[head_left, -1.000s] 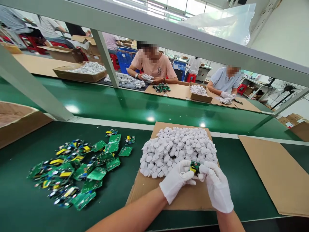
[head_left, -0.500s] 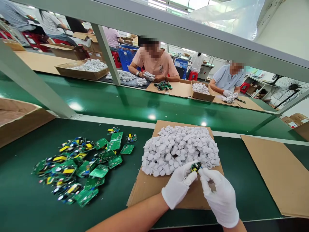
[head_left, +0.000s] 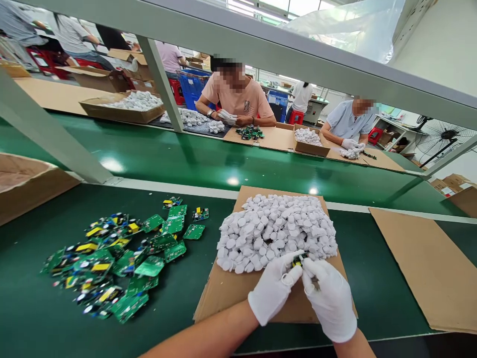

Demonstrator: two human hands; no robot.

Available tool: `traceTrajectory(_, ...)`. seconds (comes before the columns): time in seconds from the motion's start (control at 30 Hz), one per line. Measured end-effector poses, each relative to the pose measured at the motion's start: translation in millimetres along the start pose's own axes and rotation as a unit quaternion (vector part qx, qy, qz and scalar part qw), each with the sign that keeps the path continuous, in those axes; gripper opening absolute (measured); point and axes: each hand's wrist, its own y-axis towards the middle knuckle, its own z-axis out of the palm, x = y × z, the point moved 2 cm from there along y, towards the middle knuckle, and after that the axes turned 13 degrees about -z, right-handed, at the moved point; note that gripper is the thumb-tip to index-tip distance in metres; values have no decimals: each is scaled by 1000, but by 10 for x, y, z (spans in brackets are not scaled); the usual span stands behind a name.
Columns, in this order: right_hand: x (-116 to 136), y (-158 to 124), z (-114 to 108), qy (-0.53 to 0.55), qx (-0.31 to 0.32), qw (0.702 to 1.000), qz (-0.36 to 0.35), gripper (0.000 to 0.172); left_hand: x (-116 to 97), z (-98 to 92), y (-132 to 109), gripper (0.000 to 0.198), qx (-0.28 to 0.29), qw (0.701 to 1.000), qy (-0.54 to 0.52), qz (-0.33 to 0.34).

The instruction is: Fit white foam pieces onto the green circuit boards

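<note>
Where gloved hands [head_left: 301,293] meet: small green board [head_left: 299,259].

A small circuit board [head_left: 299,259] is pinched between the fingertips of the gloved left hand [head_left: 274,291] and right hand [head_left: 330,301], low and right of centre. It is held at the near edge of a heap of white caps [head_left: 276,231], which is piled on a cardboard sheet [head_left: 223,291]. A scatter of green boards [head_left: 119,261] is spread on the green mat [head_left: 30,308] at lower left. A second cardboard sheet [head_left: 425,268] is laid at lower right. Across the green belt [head_left: 186,159], two seated persons are seen at work in the upper half, with a box of white caps [head_left: 126,107] at upper left.
</note>
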Motion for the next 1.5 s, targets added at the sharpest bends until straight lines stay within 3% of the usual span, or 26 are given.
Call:
traceTrajectory(0.17, -83, 74, -7, 94, 69, 992, 38, 38, -9, -28, 40, 49, 25, 990, -121, -72)
traceTrajectory(0.33, -97, 71, 47, 102, -5, 994, 22, 22, -25, -38, 61, 40, 36, 988, -125, -89)
traceTrajectory(0.43, -44, 80, 109, 63, -49, 997, -19, 25, -54, -19, 78, 33, 38, 994, -87, -48)
traceTrajectory(0.53, -16, 104, 148, 56, -62, 996, -39, 28, -71, -8, 90, 31, 29, 997, -73, -22)
traceTrajectory(0.6, -31, 118, 154, 78, -53, 995, -35, 28, -64, -12, 92, 32, 21, 995, -87, -45)
traceTrajectory(0.73, -85, 126, 149, 213, 1, 977, 1, 33, -42, -20, 86, 32, 32, 989, -113, -85)
traceTrajectory(0.83, -94, 114, 154, 290, -13, 956, 47, 26, -21, -24, 86, 29, 45, 989, -122, -74)
traceTrajectory(1.07, -80, 82, 182, 357, -19, 923, 141, 15, 30, -37, 120, 26, 82, 979, -169, -85)
traceTrajectory(1.23, -46, 93, 159, 403, 8, 878, 258, 48, 2, -36, 78, 25, 78, 993, -78, -38)
traceTrajectory(1.3, -12, 117, 180, 410, 53, 866, 280, 46, 2, -31, 48, 26, 65, 996, -55, -28)
traceTrajectory(1.4, -2, 142, 205, 393, 83, 869, 288, 37, 27, -18, 28, 30, 62, 996, -54, -28)
traceTrajectory(1.5, -46, 131, 212, 390, 88, 870, 290, 40, 77, -11, 53, 31, 75, 993, -81, -51)
